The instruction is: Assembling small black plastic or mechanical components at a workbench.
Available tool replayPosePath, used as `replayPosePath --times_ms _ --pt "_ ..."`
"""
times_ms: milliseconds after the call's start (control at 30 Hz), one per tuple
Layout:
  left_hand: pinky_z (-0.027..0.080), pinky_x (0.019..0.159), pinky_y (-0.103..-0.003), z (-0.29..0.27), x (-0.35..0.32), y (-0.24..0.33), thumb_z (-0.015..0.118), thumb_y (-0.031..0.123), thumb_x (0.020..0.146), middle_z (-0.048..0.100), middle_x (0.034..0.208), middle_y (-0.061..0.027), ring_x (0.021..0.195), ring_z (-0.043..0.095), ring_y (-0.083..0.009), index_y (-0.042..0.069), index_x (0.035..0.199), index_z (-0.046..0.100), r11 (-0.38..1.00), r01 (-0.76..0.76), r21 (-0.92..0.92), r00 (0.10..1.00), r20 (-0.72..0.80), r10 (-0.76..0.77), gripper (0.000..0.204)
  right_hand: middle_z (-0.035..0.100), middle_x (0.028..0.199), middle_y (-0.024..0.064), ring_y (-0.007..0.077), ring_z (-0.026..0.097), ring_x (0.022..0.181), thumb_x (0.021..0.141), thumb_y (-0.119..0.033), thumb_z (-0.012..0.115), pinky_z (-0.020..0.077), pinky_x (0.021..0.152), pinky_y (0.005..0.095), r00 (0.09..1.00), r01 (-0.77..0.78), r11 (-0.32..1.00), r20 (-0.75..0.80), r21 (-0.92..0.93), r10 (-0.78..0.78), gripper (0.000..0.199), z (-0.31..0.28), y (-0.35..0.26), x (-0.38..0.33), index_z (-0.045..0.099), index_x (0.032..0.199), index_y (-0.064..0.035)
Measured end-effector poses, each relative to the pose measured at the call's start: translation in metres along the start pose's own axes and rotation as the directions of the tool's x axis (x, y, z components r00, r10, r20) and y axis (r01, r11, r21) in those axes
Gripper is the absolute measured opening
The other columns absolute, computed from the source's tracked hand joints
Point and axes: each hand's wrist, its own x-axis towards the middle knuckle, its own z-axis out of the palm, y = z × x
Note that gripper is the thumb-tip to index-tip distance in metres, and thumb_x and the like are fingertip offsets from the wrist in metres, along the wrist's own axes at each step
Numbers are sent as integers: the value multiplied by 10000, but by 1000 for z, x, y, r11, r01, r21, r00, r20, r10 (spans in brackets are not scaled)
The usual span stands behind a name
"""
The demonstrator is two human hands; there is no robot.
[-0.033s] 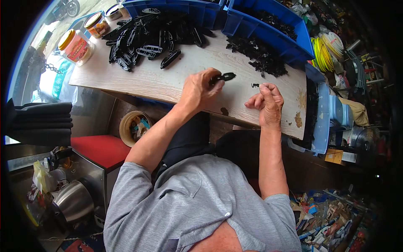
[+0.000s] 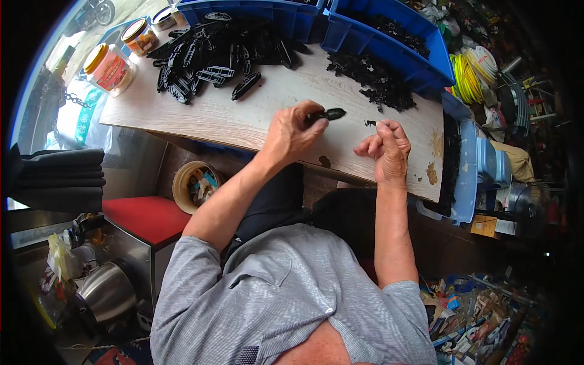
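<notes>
My left hand (image 2: 293,129) is closed round a long black plastic part (image 2: 333,114), whose rounded end sticks out past the thumb and fingertips toward the right. Between thumb and forefinger, my right hand (image 2: 389,146) pinches a small black clip-like piece (image 2: 370,123) with thin prongs. The two held parts are apart, both over the wooden tabletop (image 2: 243,118). Beyond my left hand lies a heap of long black plastic parts (image 2: 207,52), some showing pale slotted sides. Past my right hand spreads a pile of small black pieces (image 2: 383,85).
Two blue bins (image 2: 389,45) line the table's far edge, the right one holding more small black pieces. Jars (image 2: 109,70) stand at the far left corner. A waste bucket (image 2: 182,188) sits below the near edge, beside a red-topped cabinet (image 2: 146,219).
The black part in my left hand has turned a little and shifted slightly right, toward my right hand. My right hand keeps its place and its pinch.
</notes>
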Motion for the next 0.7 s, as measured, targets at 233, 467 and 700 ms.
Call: replayPosePath --times_ms 233,467,700 --pt "524 598 -233 28 -1 38 709 109 866 680 824 -32 712 623 -77 -4 1100 679 613 417 -670 905 371 -211 262 609 669 10 130 628 595 875 -168 732 559 652 290 999 10 993 29 118 -13 158 0 5 -3 653 956 -58" --pt "530 641 -228 38 4 39 713 108 860 691 833 -56 702 640 -86 -51 1086 662 594 426 -682 897 404 -179 281 671 826 -11 83 632 721 867 -65 740 548 719 244 998 -51 973 44 225 42 174 7 0 -7 659 1020 -50" --pt "507 585 -211 38 12 45 698 148 884 667 777 -45 633 615 -74 -25 958 683 437 525 -731 851 427 -307 189 645 797 -22 80 621 665 868 -82 741 554 709 249 993 -74 983 105 165 57 161 -3 3 -2 647 996 -57"
